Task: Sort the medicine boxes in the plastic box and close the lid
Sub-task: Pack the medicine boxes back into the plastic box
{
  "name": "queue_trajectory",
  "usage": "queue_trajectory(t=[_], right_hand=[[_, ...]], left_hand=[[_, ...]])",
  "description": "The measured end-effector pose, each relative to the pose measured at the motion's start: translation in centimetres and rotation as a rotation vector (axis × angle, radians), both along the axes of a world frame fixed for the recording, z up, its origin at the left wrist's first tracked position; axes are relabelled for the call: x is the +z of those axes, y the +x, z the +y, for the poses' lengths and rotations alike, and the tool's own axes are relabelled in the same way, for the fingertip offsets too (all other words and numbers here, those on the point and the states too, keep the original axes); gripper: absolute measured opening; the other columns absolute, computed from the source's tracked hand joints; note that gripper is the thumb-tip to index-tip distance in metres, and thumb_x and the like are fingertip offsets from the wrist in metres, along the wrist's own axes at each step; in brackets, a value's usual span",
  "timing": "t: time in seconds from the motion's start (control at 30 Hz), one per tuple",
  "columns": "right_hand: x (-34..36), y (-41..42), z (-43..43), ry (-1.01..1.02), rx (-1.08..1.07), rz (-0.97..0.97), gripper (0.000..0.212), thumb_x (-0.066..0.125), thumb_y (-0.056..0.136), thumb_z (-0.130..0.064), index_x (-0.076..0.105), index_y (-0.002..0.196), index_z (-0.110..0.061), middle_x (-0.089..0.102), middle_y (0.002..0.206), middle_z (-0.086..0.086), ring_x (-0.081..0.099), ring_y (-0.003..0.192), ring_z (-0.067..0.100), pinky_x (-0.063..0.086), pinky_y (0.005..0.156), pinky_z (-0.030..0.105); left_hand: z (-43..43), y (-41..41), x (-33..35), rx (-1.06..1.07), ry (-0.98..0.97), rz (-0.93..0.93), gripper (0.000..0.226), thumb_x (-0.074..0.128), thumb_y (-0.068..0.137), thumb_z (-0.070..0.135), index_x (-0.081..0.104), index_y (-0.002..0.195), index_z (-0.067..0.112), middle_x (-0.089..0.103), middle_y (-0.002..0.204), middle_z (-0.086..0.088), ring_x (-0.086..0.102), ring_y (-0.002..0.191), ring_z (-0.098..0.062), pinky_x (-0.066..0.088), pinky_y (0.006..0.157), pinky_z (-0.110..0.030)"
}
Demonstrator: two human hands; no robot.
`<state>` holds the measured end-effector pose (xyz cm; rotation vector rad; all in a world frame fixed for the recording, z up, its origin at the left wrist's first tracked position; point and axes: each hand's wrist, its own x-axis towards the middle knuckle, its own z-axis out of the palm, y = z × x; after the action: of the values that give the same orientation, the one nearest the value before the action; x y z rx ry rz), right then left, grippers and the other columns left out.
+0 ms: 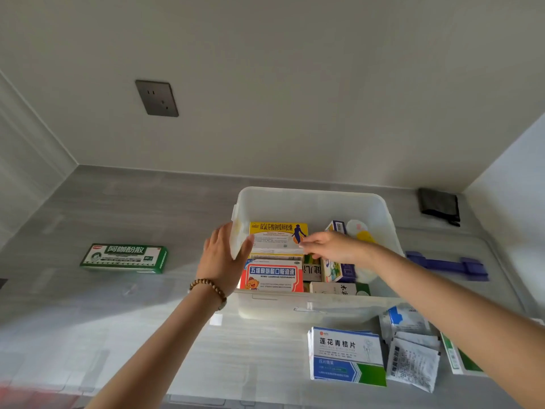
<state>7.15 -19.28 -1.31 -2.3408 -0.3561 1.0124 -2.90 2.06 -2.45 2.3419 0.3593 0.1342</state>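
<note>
A translucent plastic box [312,202] stands open on the grey counter with several medicine boxes inside. My left hand [221,261] grips its left wall, thumb over the rim. My right hand [330,246] reaches in from the right, fingertips pinching the right edge of a yellow-and-white medicine box [274,234] near the back left. In front of that one lies a red-and-blue box [271,276]. Smaller boxes [333,271] fill the right side, partly hidden by my right arm. The clear lid with a blue handle [445,265] lies flat to the right of the box.
A green box [126,258] lies alone on the counter at the left. In front of the plastic box are a blue-and-white box [345,354], several white sachets [413,358] and a green-and-white box [460,361]. A dark cloth [439,206] sits in the back right corner. A socket [157,98] is on the wall.
</note>
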Motion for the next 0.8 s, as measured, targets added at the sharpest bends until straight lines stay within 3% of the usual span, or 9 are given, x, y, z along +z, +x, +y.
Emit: queue_trajectory(t=[0.1,0.2,0.33,0.4,0.47,0.53,0.63,0.7,0.8], right_hand=[[2.9,-2.3,-2.4,0.141,0.010,-0.089,0.041,0.049,0.092,-0.043,0.052,0.128,-0.024,0.057,0.130,-0.007,0.052,0.117,0.008,0.041,0.102,0.029],[4.6,-5.5,-5.6,0.131,0.046,-0.303,0.045,0.051,0.091,-0.044,0.047,0.132,-0.028,0.048,0.138,-0.011,0.042,0.124,0.003,0.034,0.102,0.022],[5.5,-10.3,-10.0,0.129,0.110,-0.610,0.054,0.055,0.089,-0.040,0.043,0.138,-0.022,0.036,0.148,-0.009,0.029,0.137,0.004,0.024,0.111,0.021],[5.2,-12.6,-12.0,0.123,0.137,-0.709,0.054,0.056,0.089,-0.039,0.041,0.139,-0.023,0.029,0.150,-0.010,0.026,0.138,0.003,0.022,0.114,0.024],[4.5,-14.5,-13.8,0.140,0.119,-0.759,0.054,0.056,0.089,-0.038,0.041,0.139,-0.025,0.027,0.150,-0.015,0.025,0.136,-0.002,0.020,0.112,0.017],[3.3,-16.2,-15.3,0.175,0.041,-0.752,0.052,0.058,0.088,-0.037,0.044,0.137,-0.025,0.029,0.148,-0.016,0.026,0.134,-0.005,0.019,0.110,0.013],[0.0,-17.9,-16.6,0.189,-0.070,-0.638,0.051,0.057,0.089,-0.036,0.043,0.137,-0.024,0.034,0.147,-0.013,0.033,0.134,0.001,0.027,0.111,0.022],[-2.8,-18.4,-16.8,0.152,-0.134,-0.518,0.052,0.056,0.090,-0.035,0.042,0.137,-0.021,0.037,0.147,-0.007,0.036,0.134,0.008,0.031,0.110,0.026],[-6.5,-18.3,-16.3,0.097,-0.262,-0.316,0.056,0.054,0.091,-0.039,0.039,0.139,-0.015,0.040,0.145,0.001,0.040,0.131,0.015,0.039,0.105,0.031]], left_hand=[[-1.4,-1.2,1.2,0.002,0.155,-0.060,0.072,0.026,0.083,0.060,0.026,0.140,0.017,0.034,0.145,-0.004,0.028,0.133,-0.023,0.029,0.107,-0.039],[-4.1,-2.9,2.6,-0.097,0.251,-0.108,0.075,0.018,0.079,0.065,0.029,0.139,0.021,0.030,0.149,0.000,0.018,0.139,-0.021,0.019,0.113,-0.040],[-8.0,-6.0,3.6,-0.218,0.254,-0.228,0.057,0.029,0.086,0.057,0.042,0.131,0.024,0.041,0.141,0.004,0.026,0.136,-0.018,0.024,0.112,-0.036],[-9.9,-7.7,3.4,-0.255,0.244,-0.283,0.050,0.034,0.089,0.052,0.048,0.126,0.023,0.047,0.134,0.004,0.034,0.130,-0.017,0.032,0.108,-0.036],[-11.6,-9.2,2.7,-0.276,0.230,-0.310,0.046,0.034,0.088,0.050,0.053,0.121,0.022,0.053,0.126,0.004,0.043,0.122,-0.017,0.037,0.103,-0.034],[-12.9,-10.5,1.4,-0.291,0.193,-0.313,0.041,0.037,0.089,0.047,0.056,0.116,0.023,0.058,0.120,0.005,0.049,0.115,-0.016,0.041,0.098,-0.030],[-14.1,-11.8,-1.8,-0.292,0.132,-0.226,0.032,0.043,0.090,0.043,0.055,0.114,0.026,0.058,0.118,0.008,0.053,0.109,-0.012,0.048,0.090,-0.028],[-14.5,-12.0,-4.2,-0.252,0.091,-0.060,0.036,0.040,0.091,0.046,0.049,0.121,0.029,0.053,0.127,0.009,0.052,0.112,-0.011,0.048,0.090,-0.028],[-15.0,-11.7,-7.3,-0.212,0.016,0.246,0.053,0.033,0.091,0.051,0.034,0.136,0.023,0.040,0.142,0.003,0.044,0.124,-0.016,0.042,0.101,-0.034]])
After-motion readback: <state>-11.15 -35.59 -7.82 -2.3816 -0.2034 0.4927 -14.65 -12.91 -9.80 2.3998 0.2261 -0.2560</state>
